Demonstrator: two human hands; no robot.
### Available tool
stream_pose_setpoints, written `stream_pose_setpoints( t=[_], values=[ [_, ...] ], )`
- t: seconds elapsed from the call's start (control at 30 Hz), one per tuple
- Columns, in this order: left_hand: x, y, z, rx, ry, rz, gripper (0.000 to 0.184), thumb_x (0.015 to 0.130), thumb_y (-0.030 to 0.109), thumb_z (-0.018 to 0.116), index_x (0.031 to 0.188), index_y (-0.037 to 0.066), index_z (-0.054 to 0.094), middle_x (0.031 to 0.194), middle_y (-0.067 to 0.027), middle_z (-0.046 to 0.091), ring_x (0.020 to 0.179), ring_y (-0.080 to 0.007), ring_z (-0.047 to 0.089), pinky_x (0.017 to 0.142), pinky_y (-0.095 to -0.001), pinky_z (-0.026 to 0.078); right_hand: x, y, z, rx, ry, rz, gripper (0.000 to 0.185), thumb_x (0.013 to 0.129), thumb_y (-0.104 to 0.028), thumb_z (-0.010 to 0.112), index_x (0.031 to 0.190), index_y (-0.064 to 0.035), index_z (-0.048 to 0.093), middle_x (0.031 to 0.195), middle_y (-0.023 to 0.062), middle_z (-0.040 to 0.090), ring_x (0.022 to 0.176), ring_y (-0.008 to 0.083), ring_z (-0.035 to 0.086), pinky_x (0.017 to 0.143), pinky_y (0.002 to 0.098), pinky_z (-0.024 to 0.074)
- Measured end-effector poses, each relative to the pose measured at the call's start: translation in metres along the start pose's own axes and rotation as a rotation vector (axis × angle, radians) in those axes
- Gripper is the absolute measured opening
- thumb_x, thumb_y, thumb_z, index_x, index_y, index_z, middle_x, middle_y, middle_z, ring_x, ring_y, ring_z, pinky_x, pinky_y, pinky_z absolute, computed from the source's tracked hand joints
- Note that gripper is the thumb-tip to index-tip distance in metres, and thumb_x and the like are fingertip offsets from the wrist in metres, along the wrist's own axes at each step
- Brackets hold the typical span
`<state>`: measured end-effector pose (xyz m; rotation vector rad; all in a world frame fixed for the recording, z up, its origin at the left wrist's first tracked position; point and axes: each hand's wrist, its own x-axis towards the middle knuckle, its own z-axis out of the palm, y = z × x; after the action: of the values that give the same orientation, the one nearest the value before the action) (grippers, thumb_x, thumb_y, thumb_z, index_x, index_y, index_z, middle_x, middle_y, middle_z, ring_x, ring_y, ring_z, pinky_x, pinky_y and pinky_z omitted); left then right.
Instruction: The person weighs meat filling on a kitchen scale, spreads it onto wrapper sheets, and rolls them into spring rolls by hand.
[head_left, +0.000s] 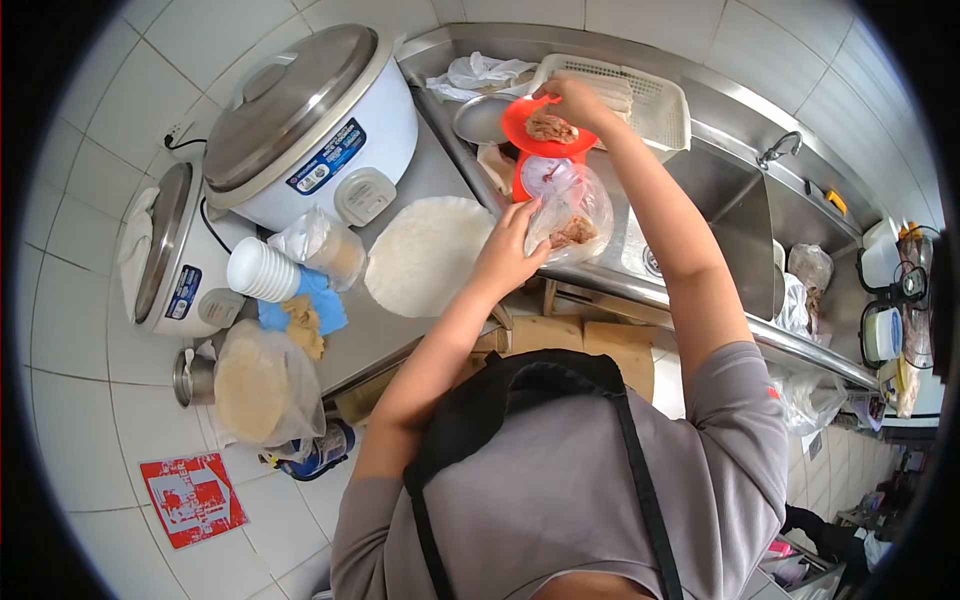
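One left hand (512, 248) clutching bag (588, 205), right hand (577, 98) seemingly gripping pan (516, 122), its meat (551, 127) sideways

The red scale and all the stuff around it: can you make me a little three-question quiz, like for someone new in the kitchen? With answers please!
1. Which hand holds the clear bag: left or right?
2. True or false: the red dish of the scale holds a big spoon.
3. How many rice cookers can you see?

Key:
1. The left hand.
2. False: it holds brown food.
3. Two.
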<state>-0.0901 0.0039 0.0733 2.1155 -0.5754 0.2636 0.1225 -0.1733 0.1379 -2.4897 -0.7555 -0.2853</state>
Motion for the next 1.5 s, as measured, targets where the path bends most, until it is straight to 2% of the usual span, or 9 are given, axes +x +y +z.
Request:
stream_pose_setpoints(
  t=[0.23, 0.43, 0.63, 0.77, 0.87, 0.97, 1.17, 1.4, 1.5],
  values=[
    [-0.083, -0.039, -0.08, -0.109, 0.192, -0.251, 0.052, 0.08, 0.007, 0.062, 0.128, 0.005, 0.042, 0.12, -0.0131, 0.051, 0.105, -0.0251, 0.055, 0.09, -0.0347, 0.043, 0.011, -0.013, 0.004, 0.019, -0.461, 0.256, 0.052, 0.06, -0.018, 0.075, 0.109, -0.009, 0.061, 0.095, 0.0109, 0.065, 0.084, 0.0253, 0.062, 0.075, 0.0358, 0.0497],
    [-0.167, -0.075, -0.134, -0.272, 0.508, -0.483, 0.046, 0.084, 0.003, 0.058, 0.127, 0.005, 0.043, 0.115, -0.0115, 0.055, 0.09, -0.014, 0.057, 0.077, -0.0257, 0.045, 0.019, 0.022, 0.051, 0.005, -0.441, 0.063, 0.05, 0.062, -0.013, 0.071, 0.11, -0.0084, 0.057, 0.092, 0.0095, 0.061, 0.088, 0.0194, 0.058, 0.077, 0.0334, 0.047],
    [-0.217, -0.084, -0.154, -0.259, 0.645, -0.58, 0.039, 0.089, 0.012, 0.055, 0.126, 0.004, 0.043, 0.109, -0.0102, 0.057, 0.087, -0.0141, 0.059, 0.075, -0.0232, 0.046, 0.02, -0.032, 0.035, 0.826, -0.619, 0.138, 0.047, 0.068, -0.008, 0.068, 0.112, -0.006, 0.053, 0.099, 0.0051, 0.057, 0.086, 0.0155, 0.056, 0.074, 0.028, 0.0464],
    [-0.195, -0.111, -0.13, -0.273, 0.609, -0.487, 0.035, 0.089, 0.012, 0.056, 0.122, 0.003, 0.047, 0.105, -0.0101, 0.058, 0.09, -0.014, 0.058, 0.077, -0.0244, 0.046, 0.001, -0.122, 0.103, 0.9, -0.819, -0.066, 0.05, 0.069, -0.001, 0.064, 0.117, -0.0075, 0.05, 0.092, 0.0004, 0.054, 0.08, 0.0079, 0.051, 0.067, 0.0238, 0.0448],
    [-0.165, -0.114, -0.108, -0.16, 0.562, -0.437, 0.027, 0.088, 0.008, 0.056, 0.114, 0.003, 0.054, 0.102, -0.0076, 0.06, 0.092, -0.0162, 0.059, 0.079, -0.0272, 0.047, -0.031, -0.151, 0.21, 0.558, -0.466, -0.661, 0.045, 0.067, 0.003, 0.062, 0.11, -0.0083, 0.057, 0.09, 0.0052, 0.059, 0.076, 0.0182, 0.056, 0.067, 0.0303, 0.0456],
    [-0.142, -0.112, -0.103, 0.042, 0.462, -0.426, 0.025, 0.084, 0.006, 0.059, 0.109, 0.003, 0.058, 0.101, -0.008, 0.061, 0.092, -0.0205, 0.06, 0.081, -0.0284, 0.047, -0.057, -0.175, 0.196, 0.263, -0.359, -0.579, 0.05, 0.062, 0.003, 0.065, 0.11, -0.0117, 0.062, 0.088, 0.0105, 0.061, 0.082, 0.029, 0.058, 0.075, 0.0341, 0.0469],
    [-0.099, -0.108, -0.096, 0.067, 0.436, -0.229, 0.019, 0.078, 0.008, 0.066, 0.096, 0.003, 0.066, 0.096, -0.0112, 0.064, 0.088, -0.0243, 0.062, 0.077, -0.0286, 0.048, -0.068, -0.149, 0.195, 0.564, -0.224, -0.299, 0.032, 0.066, -0.003, 0.069, 0.097, -0.0077, 0.067, 0.09, 0.01, 0.064, 0.076, 0.0293, 0.06, 0.075, 0.0348, 0.0481],
    [-0.099, -0.141, -0.097, 0.164, 0.262, -0.253, 0.016, 0.076, 0.008, 0.067, 0.091, 0.002, 0.068, 0.088, -0.0103, 0.066, 0.081, -0.0218, 0.064, 0.073, -0.0272, 0.05, -0.075, -0.148, 0.2, 0.213, -0.076, -0.471, 0.018, 0.068, -0.007, 0.07, 0.086, -0.0058, 0.07, 0.086, 0.0073, 0.067, 0.081, 0.0228, 0.062, 0.073, 0.0317, 0.0487],
    [-0.1, -0.151, -0.112, -0.038, 0.282, -0.339, 0.02, 0.074, 0.009, 0.068, 0.092, 0.001, 0.067, 0.089, -0.0112, 0.066, 0.082, -0.0226, 0.064, 0.075, -0.028, 0.05, -0.072, -0.139, 0.196, 0.853, -0.212, -0.082, 0.01, 0.071, -0.007, 0.07, 0.08, -0.0049, 0.069, 0.079, 0.0088, 0.065, 0.08, 0.0224, 0.061, 0.074, 0.0344, 0.0477]
  ],
)
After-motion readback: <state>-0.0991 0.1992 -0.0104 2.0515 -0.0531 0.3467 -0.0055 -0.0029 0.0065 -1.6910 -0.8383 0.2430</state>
